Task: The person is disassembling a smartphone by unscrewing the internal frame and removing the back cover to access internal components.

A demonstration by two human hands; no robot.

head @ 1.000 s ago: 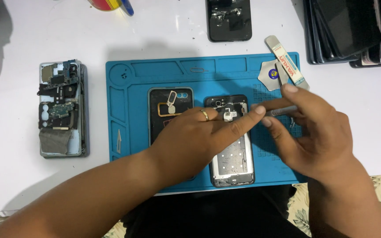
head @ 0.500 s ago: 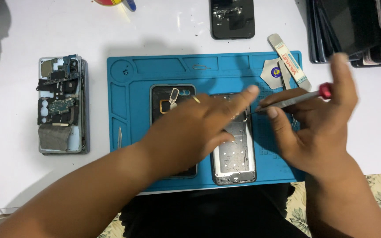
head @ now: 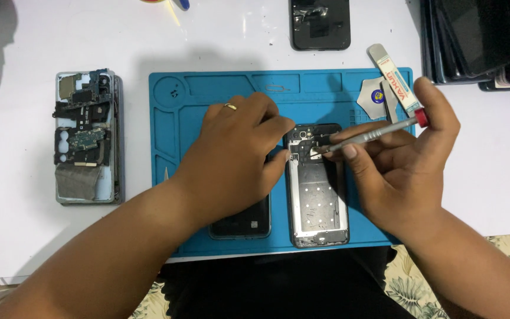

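An opened phone frame (head: pixel 319 195) lies on the blue repair mat (head: pixel 166 136), bare metal inside facing up. My right hand (head: pixel 402 159) grips a slim silver screwdriver (head: pixel 373 133) with a red cap, its tip resting on the top part of the frame. My left hand (head: pixel 237 156) lies palm down over a dark phone back cover (head: pixel 243 223), fingers curled against the frame's upper left edge. A ring shows on one finger of that hand.
A disassembled phone with exposed boards (head: pixel 85 137) lies left of the mat. A black phone (head: pixel 320 23) sits at the top. A white pry tool (head: pixel 395 80) and a round pick (head: pixel 374 97) rest at the mat's top right. Stacked phones (head: pixel 479 41) fill the right corner.
My left hand has slid left and up, off the frame and onto the back cover. The screwdriver tip has moved left onto the top of the frame.
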